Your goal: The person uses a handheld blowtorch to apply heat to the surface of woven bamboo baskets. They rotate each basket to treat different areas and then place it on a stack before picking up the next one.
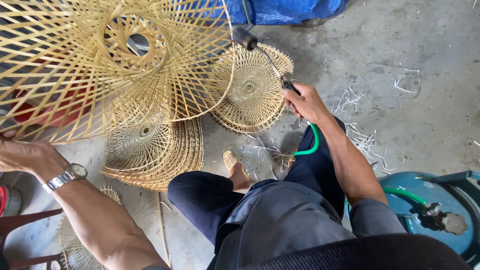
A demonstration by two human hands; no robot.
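Right hand (306,102) is clenched around a black-handled metal gas torch (265,57) fed by a green hose (311,145), its nozzle beside the large open-weave bamboo shade (100,65) that the left hand (25,152) steadies from below, fingers hidden. Singeing stray fibres seems under way; turning the shade slowly matters. Woven discs (150,150) and shavings (360,140) litter the grey concrete floor (425,60).

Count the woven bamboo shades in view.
At least 5: one held up by the left hand, one by the torch, a stack by the knee with more hidden, one under the left forearm.
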